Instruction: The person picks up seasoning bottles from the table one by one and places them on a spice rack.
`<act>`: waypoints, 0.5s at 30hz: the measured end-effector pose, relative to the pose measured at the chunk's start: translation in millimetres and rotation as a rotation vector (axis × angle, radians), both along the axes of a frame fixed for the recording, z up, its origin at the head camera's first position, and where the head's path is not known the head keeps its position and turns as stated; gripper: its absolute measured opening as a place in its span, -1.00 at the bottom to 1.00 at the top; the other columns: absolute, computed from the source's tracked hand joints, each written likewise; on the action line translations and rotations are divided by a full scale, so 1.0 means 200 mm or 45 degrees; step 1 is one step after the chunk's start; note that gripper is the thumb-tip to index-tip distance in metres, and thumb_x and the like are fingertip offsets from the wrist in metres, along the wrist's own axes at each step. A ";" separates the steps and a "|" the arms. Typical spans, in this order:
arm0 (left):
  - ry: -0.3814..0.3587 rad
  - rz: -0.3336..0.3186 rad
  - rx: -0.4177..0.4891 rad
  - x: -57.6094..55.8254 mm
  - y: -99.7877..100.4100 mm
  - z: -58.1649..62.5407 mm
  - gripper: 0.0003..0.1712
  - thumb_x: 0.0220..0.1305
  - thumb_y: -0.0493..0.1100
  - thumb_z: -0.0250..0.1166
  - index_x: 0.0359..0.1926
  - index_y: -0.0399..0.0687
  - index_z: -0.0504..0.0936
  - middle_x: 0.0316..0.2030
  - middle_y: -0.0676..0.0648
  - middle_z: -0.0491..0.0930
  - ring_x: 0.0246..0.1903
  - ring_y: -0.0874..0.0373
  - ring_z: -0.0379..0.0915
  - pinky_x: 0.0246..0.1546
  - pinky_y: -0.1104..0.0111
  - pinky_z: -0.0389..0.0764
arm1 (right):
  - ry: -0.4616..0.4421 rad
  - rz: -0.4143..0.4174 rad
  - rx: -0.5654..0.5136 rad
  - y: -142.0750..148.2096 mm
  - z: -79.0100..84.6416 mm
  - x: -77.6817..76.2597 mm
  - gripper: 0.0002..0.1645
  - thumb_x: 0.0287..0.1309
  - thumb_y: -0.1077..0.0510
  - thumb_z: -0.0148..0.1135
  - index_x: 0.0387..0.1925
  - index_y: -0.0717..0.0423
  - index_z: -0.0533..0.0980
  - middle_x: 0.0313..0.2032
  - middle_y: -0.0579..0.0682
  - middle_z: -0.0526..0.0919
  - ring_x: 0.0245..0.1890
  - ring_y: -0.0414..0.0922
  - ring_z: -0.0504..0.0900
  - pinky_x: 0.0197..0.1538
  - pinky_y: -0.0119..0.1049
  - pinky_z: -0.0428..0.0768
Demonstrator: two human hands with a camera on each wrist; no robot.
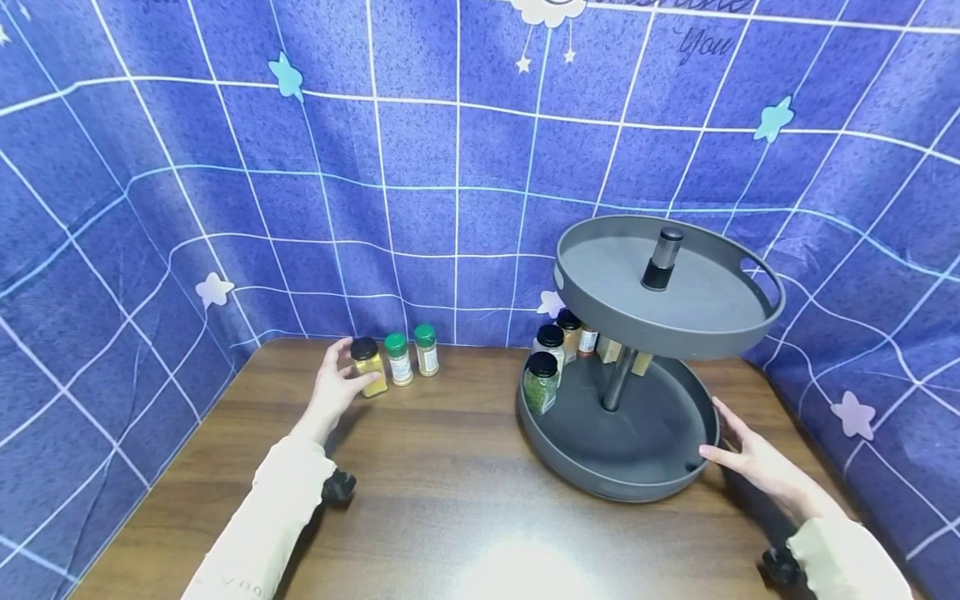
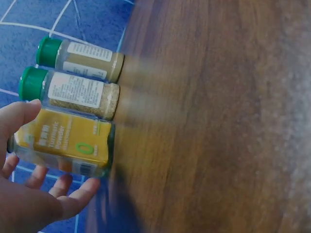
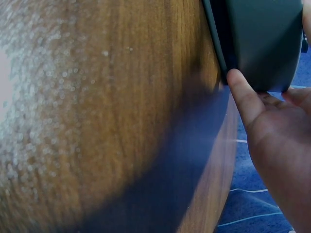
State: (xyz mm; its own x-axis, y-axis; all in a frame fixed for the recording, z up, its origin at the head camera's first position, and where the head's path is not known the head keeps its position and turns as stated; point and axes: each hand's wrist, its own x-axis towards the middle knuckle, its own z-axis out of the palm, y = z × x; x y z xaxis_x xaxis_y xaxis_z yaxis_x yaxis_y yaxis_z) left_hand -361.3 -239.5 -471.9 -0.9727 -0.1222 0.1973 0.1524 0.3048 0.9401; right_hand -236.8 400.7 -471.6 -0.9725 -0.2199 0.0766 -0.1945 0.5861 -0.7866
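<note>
My left hand (image 1: 337, 387) is around a square jar of yellow turmeric powder (image 1: 370, 377) with a black lid. In the left wrist view, the thumb lies by the jar's upper part and the fingers spread along its other side, with a gap there. Beside this jar stand two green-capped spice jars (image 1: 400, 367). My right hand (image 1: 761, 462) touches the side of a dark grey two-tier round tray's lower tier (image 1: 637, 450), its thumb at the rim and forefinger extended along the outer wall. The right wrist view hides some fingertips behind the tier (image 3: 267, 43).
On the lower tier's left and back stand a black-lidded jar of green herbs (image 1: 541, 383) and several other spice containers. The upper tier (image 1: 615, 258) overhangs them, joined by a central post (image 1: 618, 383). A blue patterned cloth (image 1: 457, 208) lines the back and sides of the wooden table (image 1: 420, 467).
</note>
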 end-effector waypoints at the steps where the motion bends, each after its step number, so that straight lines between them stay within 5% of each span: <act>1: -0.004 -0.001 0.000 -0.01 0.00 0.00 -0.01 -0.02 -0.34 0.42 0.38 -0.08 0.07 0.30 -0.31 0.16 0.19 -0.30 0.25 0.17 -0.01 0.38 | -0.003 0.001 -0.002 0.00 0.00 0.00 0.01 0.24 0.14 0.17 0.45 0.20 -0.26 0.35 0.47 0.02 0.30 0.19 0.18 -0.01 -0.84 0.14; 4: -0.020 -0.004 -0.011 -0.02 0.00 -0.02 -0.08 0.02 -0.35 0.39 0.35 -0.11 0.08 0.31 -0.30 0.16 0.17 -0.26 0.30 0.10 0.02 0.46 | -0.010 -0.002 -0.008 0.00 0.00 0.00 0.01 0.24 0.14 0.17 0.45 0.21 -0.26 0.35 0.46 0.02 0.25 0.37 0.12 -0.02 -0.84 0.14; 15: 0.009 0.000 -0.024 -0.03 0.01 -0.02 -0.25 0.09 -0.36 0.34 0.26 -0.19 0.18 0.16 -0.33 0.39 0.08 -0.19 0.38 0.07 0.16 0.44 | 0.009 0.009 -0.025 -0.01 0.01 0.00 0.02 0.23 0.18 0.18 0.45 0.20 -0.27 0.35 0.49 -0.01 0.26 0.39 0.12 0.00 -0.85 0.13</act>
State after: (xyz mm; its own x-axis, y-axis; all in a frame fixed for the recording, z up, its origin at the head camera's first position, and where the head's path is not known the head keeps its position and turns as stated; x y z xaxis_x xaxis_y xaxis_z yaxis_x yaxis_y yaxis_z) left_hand -367.6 -236.5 -475.9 -0.9713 -0.1183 0.2064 0.1590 0.3226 0.9331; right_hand -236.3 399.0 -469.6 -0.9704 -0.2248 0.0879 -0.2039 0.5689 -0.7967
